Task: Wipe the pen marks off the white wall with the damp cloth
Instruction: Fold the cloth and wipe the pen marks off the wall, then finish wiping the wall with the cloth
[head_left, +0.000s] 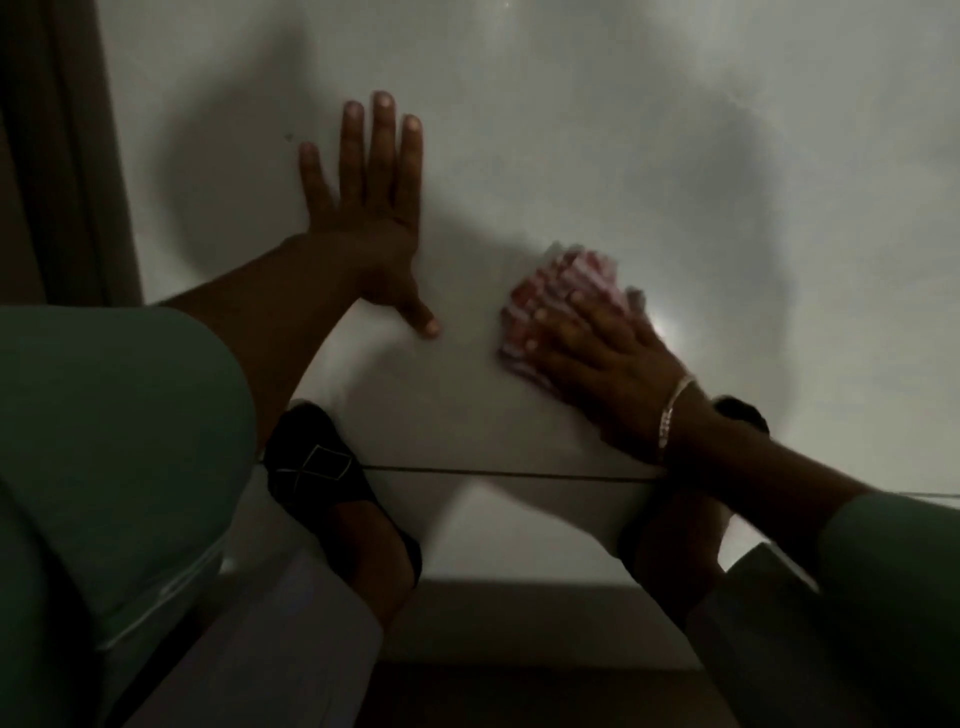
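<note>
The white wall (597, 156) fills most of the view in dim light. My right hand (602, 358) presses a crumpled pink-and-white striped cloth (561, 280) flat against the wall at centre right; the cloth looks blurred. My left hand (369, 208) lies flat on the wall to the left of the cloth, fingers spread, holding nothing. A small dark fleck (288, 137) shows on the wall left of my left hand. No clear pen marks are visible in this light.
A dark door frame (57, 156) runs down the left edge. Below, my feet in black socks (317, 462) stand on the pale floor, where a thin dark line (493, 473) crosses. A bracelet (672, 410) circles my right wrist.
</note>
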